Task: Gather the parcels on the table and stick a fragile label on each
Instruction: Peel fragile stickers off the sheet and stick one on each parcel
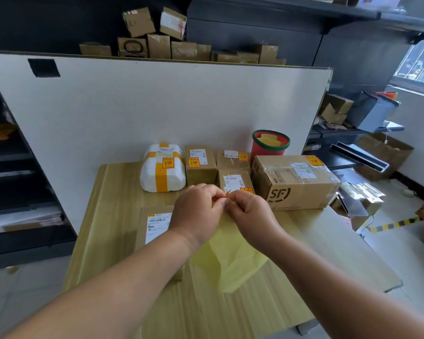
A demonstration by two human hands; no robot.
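The step in hand is judged to be the peeling of a fragile label [227,192] from its yellow backing sheet [233,255], above the middle of the worktop [113,216]. Only an orange sliver of the label is seen, where the left hand [196,211] and the right hand [251,216] meet. The fingers [214,192] of both hands are curled narrow and pinched together on it, and the sheet hangs from them toward 6 o'clock. Which hand has the label and which the backing cannot be told.

A flat brown parcel [154,223] lies partly under the left wrist, at 9 o'clock from the hands. Only a white shipping slip is shown on its visible face, so it is judged to be the next one due. Along the far edge, from 11 to 2 o'clock, a white wrapped parcel [162,171], a small brown box [200,165] and an SF carton [294,179] each carry an orange-and-yellow label already. A red tub [269,144] at 1 o'clock holds yellow scraps.

The label is best lifted by one corner and drawn back slowly at a low angle while the backing is kept taut, so that it does not curl onto itself. The sticky face should be touched as little as possible. It should be laid on bare brown wrapping clear of the barcode, one edge first, then smoothed flat.
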